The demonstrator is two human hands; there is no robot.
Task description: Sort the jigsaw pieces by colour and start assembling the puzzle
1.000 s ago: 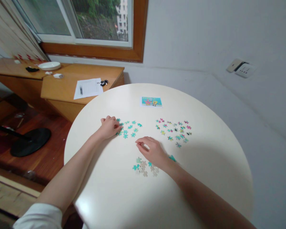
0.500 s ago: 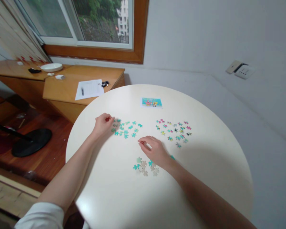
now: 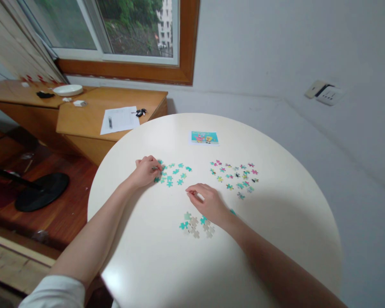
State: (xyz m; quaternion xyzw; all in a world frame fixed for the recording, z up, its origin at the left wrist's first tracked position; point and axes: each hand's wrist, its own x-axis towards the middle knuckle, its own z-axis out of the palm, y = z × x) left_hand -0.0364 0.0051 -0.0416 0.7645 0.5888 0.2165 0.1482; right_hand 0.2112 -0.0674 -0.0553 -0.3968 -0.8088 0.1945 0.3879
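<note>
My left hand (image 3: 146, 172) rests at the left side of a loose group of teal puzzle pieces (image 3: 170, 178), its fingers curled down among them. What those fingers hold, if anything, is hidden. My right hand (image 3: 208, 202) hovers or rests mid-table with thumb and forefinger pinched together; anything between the tips is too small to name. Below it lies a cluster of puzzle pieces (image 3: 194, 222), some teal and some showing grey backs, partly covered by the wrist. Multicoloured puzzle pieces (image 3: 238, 175) are scattered to the right.
A picture card (image 3: 204, 137) with cartoon figures lies toward the far side of the round white table (image 3: 167, 269). Beyond, a wooden desk (image 3: 154, 98) carries paper (image 3: 123, 119), keys (image 3: 141, 112) and a white plate (image 3: 68, 90). A black round stand base (image 3: 41, 192) stands on the floor.
My left hand has shifted right and slightly nearer, now covering the leftmost teal pieces. My right hand has stayed in place, still pinched.
</note>
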